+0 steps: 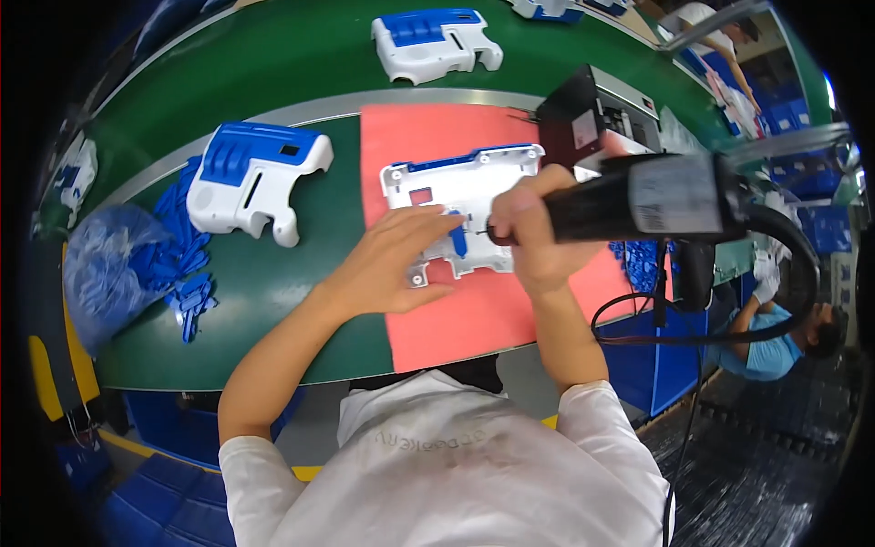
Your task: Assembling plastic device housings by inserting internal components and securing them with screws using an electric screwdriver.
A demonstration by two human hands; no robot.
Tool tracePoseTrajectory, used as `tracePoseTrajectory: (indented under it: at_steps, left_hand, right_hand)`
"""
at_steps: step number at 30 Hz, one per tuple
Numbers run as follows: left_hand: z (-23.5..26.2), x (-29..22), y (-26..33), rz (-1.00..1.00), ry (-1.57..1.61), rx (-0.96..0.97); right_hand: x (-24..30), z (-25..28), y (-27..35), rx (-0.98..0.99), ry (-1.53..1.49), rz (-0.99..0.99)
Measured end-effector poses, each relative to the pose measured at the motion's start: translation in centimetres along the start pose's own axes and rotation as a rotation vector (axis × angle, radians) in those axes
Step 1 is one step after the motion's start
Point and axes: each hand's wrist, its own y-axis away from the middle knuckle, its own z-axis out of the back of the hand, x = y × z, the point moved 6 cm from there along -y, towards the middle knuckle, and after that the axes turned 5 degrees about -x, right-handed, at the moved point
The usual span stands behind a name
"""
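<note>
Right hand (540,232) grip clamped on black power screwdriver (606,201); left hand (394,253), fingers apart, over white shell (488,180) on pink mat (465,319). Step, presumably: fastening blue strip (458,241). Next calls for steady strip, aligned bit.

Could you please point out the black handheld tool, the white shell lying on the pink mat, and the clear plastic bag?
Black handheld tool (603,202): head view, on its dark body.
White shell (478,182): head view, on its inner face.
Clear plastic bag (102,273): head view, on its side.
</note>
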Motion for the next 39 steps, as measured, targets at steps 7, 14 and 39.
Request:
tracePoseTrajectory:
  at_steps: [7,14,39]
  left_hand:
    - [-0.1,0.7,0.9,-0.027,0.009,-0.031]
    - [-0.3,0.9,1.1,-0.014,0.032,-0.05]
    - [-0.5,-1.0,0.2,-0.106,-0.136,-0.02]
  right_hand:
    - [-3.1,-2.2,1.5,-0.003,-0.081,-0.137]
    - [-3.9,-2.1,2.0,0.019,0.05,-0.066]
    - [4.7,11.8,-4.7,-0.499,0.061,0.314]
